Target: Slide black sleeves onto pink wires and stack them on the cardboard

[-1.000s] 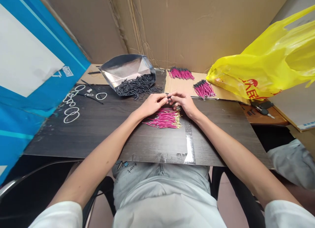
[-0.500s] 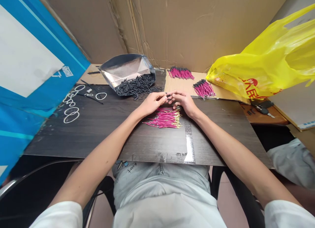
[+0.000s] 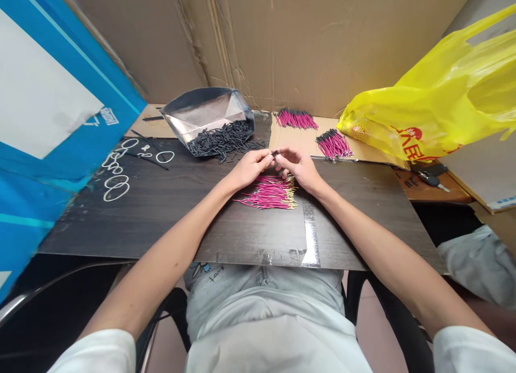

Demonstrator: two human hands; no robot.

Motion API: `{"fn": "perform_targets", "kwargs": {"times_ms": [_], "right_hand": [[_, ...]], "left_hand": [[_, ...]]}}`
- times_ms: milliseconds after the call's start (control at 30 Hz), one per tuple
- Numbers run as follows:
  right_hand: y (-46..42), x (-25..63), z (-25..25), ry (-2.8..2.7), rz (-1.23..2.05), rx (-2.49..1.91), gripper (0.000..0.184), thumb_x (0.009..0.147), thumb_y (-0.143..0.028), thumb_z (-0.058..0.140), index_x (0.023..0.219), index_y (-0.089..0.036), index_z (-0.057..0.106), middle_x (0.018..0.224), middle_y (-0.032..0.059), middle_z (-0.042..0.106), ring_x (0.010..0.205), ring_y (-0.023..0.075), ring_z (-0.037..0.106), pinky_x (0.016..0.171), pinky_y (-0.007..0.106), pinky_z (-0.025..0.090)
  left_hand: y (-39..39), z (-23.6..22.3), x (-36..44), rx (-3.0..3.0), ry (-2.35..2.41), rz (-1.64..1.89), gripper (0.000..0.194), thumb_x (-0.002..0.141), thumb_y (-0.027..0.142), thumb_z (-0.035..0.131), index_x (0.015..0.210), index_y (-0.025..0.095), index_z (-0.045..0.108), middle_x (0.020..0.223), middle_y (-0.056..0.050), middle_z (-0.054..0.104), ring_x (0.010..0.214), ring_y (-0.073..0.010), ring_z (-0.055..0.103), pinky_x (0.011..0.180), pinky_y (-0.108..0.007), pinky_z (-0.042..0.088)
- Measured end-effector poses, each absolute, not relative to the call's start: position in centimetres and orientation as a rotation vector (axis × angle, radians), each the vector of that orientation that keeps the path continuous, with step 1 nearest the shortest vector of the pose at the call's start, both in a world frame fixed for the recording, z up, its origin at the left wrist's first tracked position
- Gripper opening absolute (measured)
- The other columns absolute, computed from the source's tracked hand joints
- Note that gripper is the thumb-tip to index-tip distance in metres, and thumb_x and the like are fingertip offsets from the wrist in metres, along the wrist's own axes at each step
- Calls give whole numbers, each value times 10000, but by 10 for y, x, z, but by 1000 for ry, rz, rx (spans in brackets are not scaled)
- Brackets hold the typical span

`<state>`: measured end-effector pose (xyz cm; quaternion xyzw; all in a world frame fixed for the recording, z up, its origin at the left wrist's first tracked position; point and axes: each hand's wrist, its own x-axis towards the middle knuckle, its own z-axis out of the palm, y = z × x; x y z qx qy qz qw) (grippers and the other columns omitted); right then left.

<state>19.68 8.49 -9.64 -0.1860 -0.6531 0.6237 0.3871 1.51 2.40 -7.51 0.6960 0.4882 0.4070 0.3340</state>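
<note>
From where I stand, both hands meet just beyond the loose pink wires [image 3: 269,193] on the dark tabletop [image 3: 250,233]. The left hand [image 3: 250,167] and right hand [image 3: 301,167] are curled, thumb and fingers drawn into a close pinch on a small dark piece [image 3: 274,153] between them; whether a wire is in there too, the fingers hide. For work this fine, I'd say a light grip near the end serves best, since anything so thin would bend if squeezed or held far back. Bringing the tips together in one straight line, forearms steady, ought to help, as would keeping the knuckles clear of the wires so their yellowish ends lie even. The short black tubes [image 3: 221,139] sit handily close, beyond the left hand, spilling from a silvery pouch [image 3: 189,115]. As for writing, the yellow bag [image 3: 427,109] carries red characters, creased, the last perhaps 民. White lettering slants across the blue panel [image 3: 108,116], but I can't read it; nor can I make out the dark scrawl on the trousers [image 3: 215,273] or the blue print on the white board [image 3: 503,203].
</note>
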Motion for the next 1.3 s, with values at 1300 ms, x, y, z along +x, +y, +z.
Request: {"fn": "perform_targets", "kwargs": {"times_ms": [1300], "right_hand": [[97, 203, -89, -1532, 1537, -613, 512, 698, -598, 858, 923, -178, 670, 738, 14, 665, 639, 144, 626, 563, 286, 573]], "left_hand": [[17, -58, 14, 1379, 1176, 990, 258, 858, 377, 721, 858, 120, 713, 558, 36, 411, 507, -71, 338, 489, -219, 255]]}}
